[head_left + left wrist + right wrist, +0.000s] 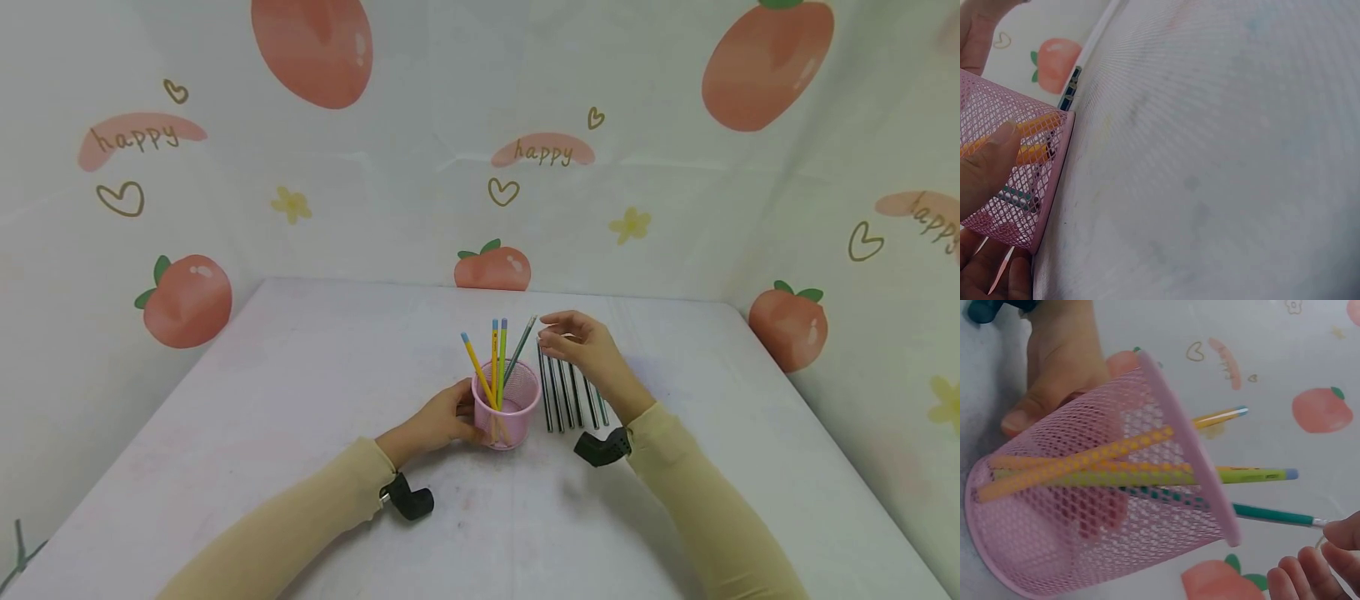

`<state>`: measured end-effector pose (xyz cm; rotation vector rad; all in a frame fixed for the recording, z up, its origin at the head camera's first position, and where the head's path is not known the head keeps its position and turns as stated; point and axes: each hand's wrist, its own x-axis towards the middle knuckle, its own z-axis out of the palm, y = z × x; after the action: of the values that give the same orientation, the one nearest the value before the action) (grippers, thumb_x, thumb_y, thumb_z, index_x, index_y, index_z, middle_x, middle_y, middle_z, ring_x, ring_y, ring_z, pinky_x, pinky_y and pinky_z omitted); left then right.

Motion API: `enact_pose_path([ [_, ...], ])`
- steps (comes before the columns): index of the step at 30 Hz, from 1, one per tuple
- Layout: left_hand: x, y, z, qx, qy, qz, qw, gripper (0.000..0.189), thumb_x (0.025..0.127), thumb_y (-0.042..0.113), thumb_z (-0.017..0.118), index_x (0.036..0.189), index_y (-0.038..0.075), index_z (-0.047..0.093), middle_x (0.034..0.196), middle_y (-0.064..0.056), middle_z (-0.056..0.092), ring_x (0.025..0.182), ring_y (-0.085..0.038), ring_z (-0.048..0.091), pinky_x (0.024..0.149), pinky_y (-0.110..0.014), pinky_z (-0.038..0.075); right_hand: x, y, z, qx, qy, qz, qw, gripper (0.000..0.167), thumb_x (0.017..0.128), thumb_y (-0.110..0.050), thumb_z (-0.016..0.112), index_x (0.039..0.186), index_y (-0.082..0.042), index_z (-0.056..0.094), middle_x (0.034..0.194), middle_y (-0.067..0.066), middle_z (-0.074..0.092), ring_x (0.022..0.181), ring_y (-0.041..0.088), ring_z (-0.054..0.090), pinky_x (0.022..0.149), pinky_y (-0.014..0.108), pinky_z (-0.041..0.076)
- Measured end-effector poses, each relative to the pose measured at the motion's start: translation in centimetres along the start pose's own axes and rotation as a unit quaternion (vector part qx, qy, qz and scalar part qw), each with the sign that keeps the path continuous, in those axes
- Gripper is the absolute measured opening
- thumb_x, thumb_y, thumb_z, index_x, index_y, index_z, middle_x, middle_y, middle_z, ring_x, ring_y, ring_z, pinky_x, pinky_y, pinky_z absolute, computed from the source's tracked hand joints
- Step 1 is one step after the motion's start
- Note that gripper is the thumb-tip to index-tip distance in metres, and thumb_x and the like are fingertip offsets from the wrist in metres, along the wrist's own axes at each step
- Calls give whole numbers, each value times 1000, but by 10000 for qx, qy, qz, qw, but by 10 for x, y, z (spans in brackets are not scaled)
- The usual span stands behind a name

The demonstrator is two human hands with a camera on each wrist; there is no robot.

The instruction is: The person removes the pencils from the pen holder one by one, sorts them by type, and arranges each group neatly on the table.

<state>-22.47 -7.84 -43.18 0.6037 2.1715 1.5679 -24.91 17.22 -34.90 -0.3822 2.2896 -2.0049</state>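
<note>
A pink mesh pen holder (508, 429) stands upright on the table. My left hand (435, 423) holds it from the left, thumb on the near side; in the left wrist view its thumb (991, 165) lies against the mesh. Inside lean two yellow pencils, a lime-green pencil (1247, 475) and a dark green pencil (1275, 514) with a silver end. My right hand (585, 342) is raised at the right of the holder, fingers loosely bent and thumb apart from the index finger. Its fingertips are right at the silver end of the dark green pencil.
Several dark pencils (566, 396) lie side by side on the white table (337, 350), right of the holder and partly under my right hand. A white backdrop (420, 200) printed with fruit and hearts rises along the table's back and sides.
</note>
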Motion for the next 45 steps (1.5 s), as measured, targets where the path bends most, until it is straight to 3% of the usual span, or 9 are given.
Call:
enact_pose_path([
  [13, -1, 1, 1, -29, 29, 33, 10000, 80, 73, 2, 79, 141, 0, 37, 134, -19, 55, 125, -32, 53, 107, -43, 44, 3, 13, 16, -370, -306, 175, 9987, 36, 91, -7, 65, 122, 7, 53, 104, 12, 63, 91, 14, 66, 86, 35, 57],
  [18, -1, 1, 1, -81, -7, 58, 9999, 80, 74, 2, 79, 141, -1, 37, 135, -19, 54, 125, -32, 53, 107, -43, 44, 3, 15, 19, -496, -330, 123, 9981, 36, 91, -8, 66, 121, 7, 54, 107, 15, 63, 89, 10, 65, 86, 34, 57],
  [45, 0, 1, 1, 4, 106, -90, 9999, 84, 73, 3, 81, 144, 1, 36, 136, -16, 55, 126, -31, 52, 107, -43, 43, 5, 16, 23, -511, -393, 2, 9979, 28, 93, -9, 64, 118, 1, 57, 114, 19, 64, 96, 12, 65, 90, 34, 56],
])
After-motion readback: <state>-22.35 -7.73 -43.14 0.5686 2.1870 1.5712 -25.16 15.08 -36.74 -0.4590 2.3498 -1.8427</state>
